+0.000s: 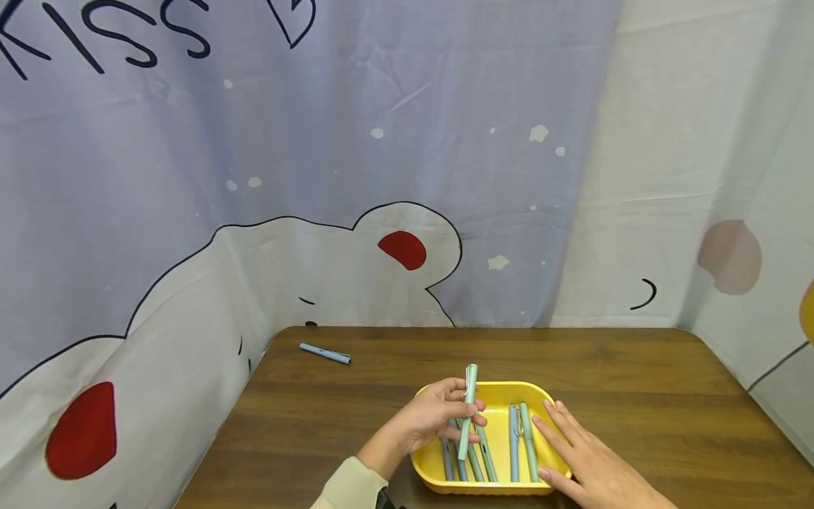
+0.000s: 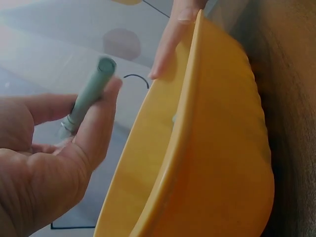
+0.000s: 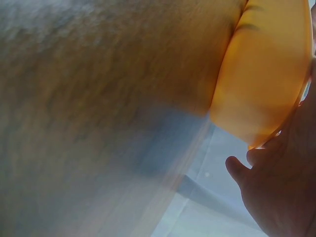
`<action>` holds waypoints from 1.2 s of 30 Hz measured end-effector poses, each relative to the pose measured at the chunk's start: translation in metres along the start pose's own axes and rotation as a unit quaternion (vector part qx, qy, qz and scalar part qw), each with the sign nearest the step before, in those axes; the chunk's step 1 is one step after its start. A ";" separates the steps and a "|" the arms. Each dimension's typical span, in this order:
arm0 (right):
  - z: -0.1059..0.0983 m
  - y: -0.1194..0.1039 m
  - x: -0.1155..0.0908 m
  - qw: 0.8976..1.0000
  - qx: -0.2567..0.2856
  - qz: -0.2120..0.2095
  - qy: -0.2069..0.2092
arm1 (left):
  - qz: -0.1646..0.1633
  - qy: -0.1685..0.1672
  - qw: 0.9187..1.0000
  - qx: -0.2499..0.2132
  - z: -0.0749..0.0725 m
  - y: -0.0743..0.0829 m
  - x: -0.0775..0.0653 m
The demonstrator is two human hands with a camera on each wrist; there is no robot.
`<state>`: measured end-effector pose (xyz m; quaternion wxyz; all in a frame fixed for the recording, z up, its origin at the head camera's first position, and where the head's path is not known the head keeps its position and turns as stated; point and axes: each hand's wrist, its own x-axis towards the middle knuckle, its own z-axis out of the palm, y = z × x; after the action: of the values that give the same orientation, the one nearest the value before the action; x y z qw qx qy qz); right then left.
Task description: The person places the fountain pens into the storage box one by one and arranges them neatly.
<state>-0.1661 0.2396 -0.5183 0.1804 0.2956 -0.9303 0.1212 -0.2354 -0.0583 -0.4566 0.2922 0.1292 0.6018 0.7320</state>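
Note:
My left hand (image 1: 435, 413) pinches a pale green pen (image 1: 470, 387) with a clip, held steeply above the left part of a yellow tray (image 1: 502, 488). In the left wrist view, the pen (image 2: 91, 94) lies between thumb and fingers, beside the tray's outer wall (image 2: 224, 133). Several blue and green pens (image 1: 487, 456) lie in the tray's left part, partly hidden by that hand. A blue pen (image 1: 514, 445) and a green pen (image 1: 528, 445) lie side by side on the right. With fingers spread, my right hand (image 1: 594, 456) rests at the tray's right rim.
One blue pen (image 1: 325, 353) lies alone near the back left of the brown wooden table (image 1: 572, 353). A printed curtain (image 1: 318, 141) hangs close behind the table's back edge and along its sides.

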 end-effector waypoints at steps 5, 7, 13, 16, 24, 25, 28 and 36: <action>-0.002 -0.002 0.000 1.000 -0.004 0.023 -0.018 | 0.016 0.034 0.999 0.021 0.003 -0.002 0.004; -0.003 -0.003 0.000 0.999 -0.004 0.029 -0.026 | 0.018 0.056 0.998 0.036 0.004 -0.003 0.005; -0.003 -0.004 -0.001 0.999 0.002 0.028 -0.028 | 0.000 0.080 0.995 0.060 0.007 -0.003 0.003; -0.003 -0.004 -0.001 0.999 0.005 0.036 -0.035 | -0.005 0.078 0.995 0.057 0.009 -0.003 0.002; -0.005 -0.004 0.000 0.997 0.018 0.053 -0.052 | -0.029 0.057 0.995 0.073 0.020 -0.009 0.006; -0.005 -0.004 0.000 0.997 0.019 0.055 -0.055 | -0.033 0.055 0.995 0.078 0.021 -0.010 0.006; -0.005 -0.005 0.000 0.997 0.023 0.056 -0.056 | -0.041 0.047 0.995 0.079 0.026 -0.012 0.007; -0.003 -0.003 0.000 1.000 0.009 0.023 -0.012 | -0.056 0.040 0.995 0.069 0.033 -0.018 0.011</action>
<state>-0.1638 0.2385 -0.5156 0.1640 0.2773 -0.9376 0.1306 -0.2218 -0.0236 -0.4674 0.2992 0.0858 0.6683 0.6756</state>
